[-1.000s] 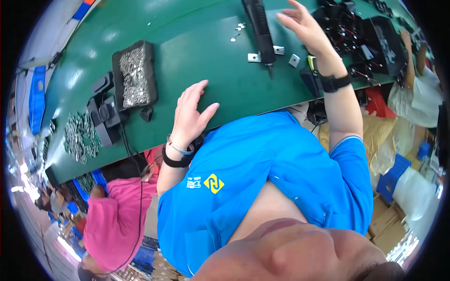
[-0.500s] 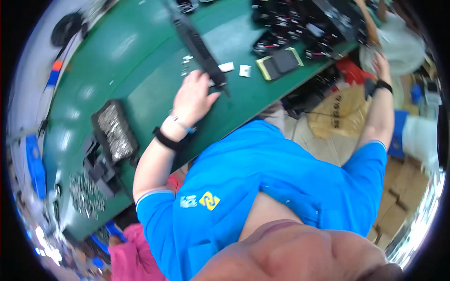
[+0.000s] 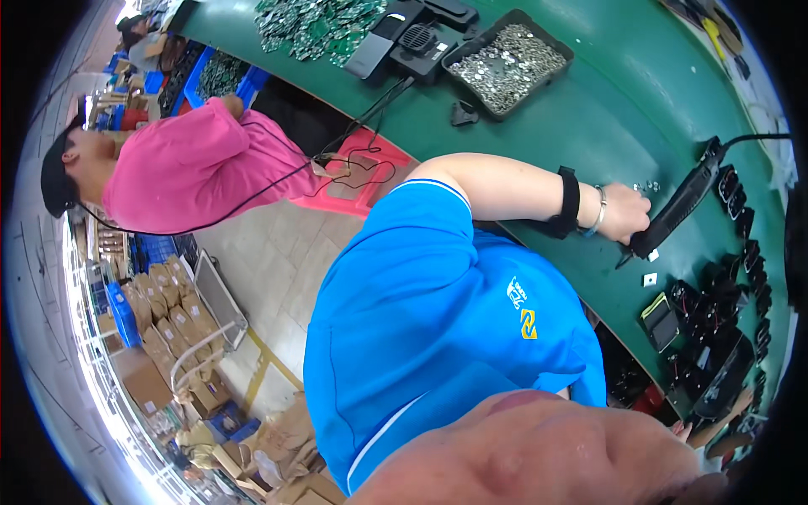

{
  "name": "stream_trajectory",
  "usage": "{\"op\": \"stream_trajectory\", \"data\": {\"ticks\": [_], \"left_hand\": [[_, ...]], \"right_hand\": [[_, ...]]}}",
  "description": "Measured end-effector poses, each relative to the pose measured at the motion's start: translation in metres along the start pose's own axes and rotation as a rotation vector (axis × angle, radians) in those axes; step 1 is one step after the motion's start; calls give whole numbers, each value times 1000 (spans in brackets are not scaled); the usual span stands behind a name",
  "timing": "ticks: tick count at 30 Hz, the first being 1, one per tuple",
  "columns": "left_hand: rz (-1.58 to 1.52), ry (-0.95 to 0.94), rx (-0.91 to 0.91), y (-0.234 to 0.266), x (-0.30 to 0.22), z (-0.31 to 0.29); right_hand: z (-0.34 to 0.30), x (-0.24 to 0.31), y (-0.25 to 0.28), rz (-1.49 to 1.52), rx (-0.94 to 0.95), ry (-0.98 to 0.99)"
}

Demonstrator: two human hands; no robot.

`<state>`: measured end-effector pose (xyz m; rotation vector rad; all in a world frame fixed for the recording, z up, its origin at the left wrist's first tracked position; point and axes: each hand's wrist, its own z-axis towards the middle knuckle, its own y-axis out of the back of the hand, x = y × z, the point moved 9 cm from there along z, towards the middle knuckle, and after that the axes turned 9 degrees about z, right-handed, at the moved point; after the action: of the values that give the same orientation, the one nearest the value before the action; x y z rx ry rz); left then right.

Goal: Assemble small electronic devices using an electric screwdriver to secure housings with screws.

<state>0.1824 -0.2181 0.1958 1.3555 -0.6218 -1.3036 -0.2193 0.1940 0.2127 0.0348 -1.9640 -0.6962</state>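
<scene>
My left hand (image 3: 624,213) rests palm-down on the green table (image 3: 606,126), fingers loosely spread and nothing visible in them. Its fingertips lie close beside a long black corded electric screwdriver (image 3: 680,202); whether they touch it is unclear. The screwdriver lies slantwise, its thin tip toward the near table edge. Beyond my fingers are several tiny shiny pieces (image 3: 646,186). Close to the tip sits a small white square piece (image 3: 649,279). A flat black rectangular part with yellow edges (image 3: 661,323) lies farther along the edge. My right hand is out of the picture.
A black tray (image 3: 539,88) full of small metal parts stands beside a black device (image 3: 421,42) and a heap of green circuit boards (image 3: 316,29). Black parts (image 3: 711,337) crowd the right end. A person in pink (image 3: 185,177) is near a red stool (image 3: 358,168); cables hang between.
The view has swung to the left, bringing the person in pink and the stool in. My right arm has left the picture. My left hand is still beside the screwdriver.
</scene>
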Motion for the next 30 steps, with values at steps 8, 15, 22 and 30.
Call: {"op": "stream_trajectory", "data": {"ticks": [8, 15, 22, 30], "left_hand": [[-249, 77, 1, 4, 19, -1], [-251, -37, -18, 3, 5, 3], [-282, -46, 0, 12, -8, 3], [-327, -62, 48, 12, -2, -3]], "right_hand": [[-3, 17, -24, 3, 143, 21], [54, -4, -27, 108, 468, 388], [-31, -1, -30, 3, -38, 954], [-55, -19, -34, 270, -145, 835]]}}
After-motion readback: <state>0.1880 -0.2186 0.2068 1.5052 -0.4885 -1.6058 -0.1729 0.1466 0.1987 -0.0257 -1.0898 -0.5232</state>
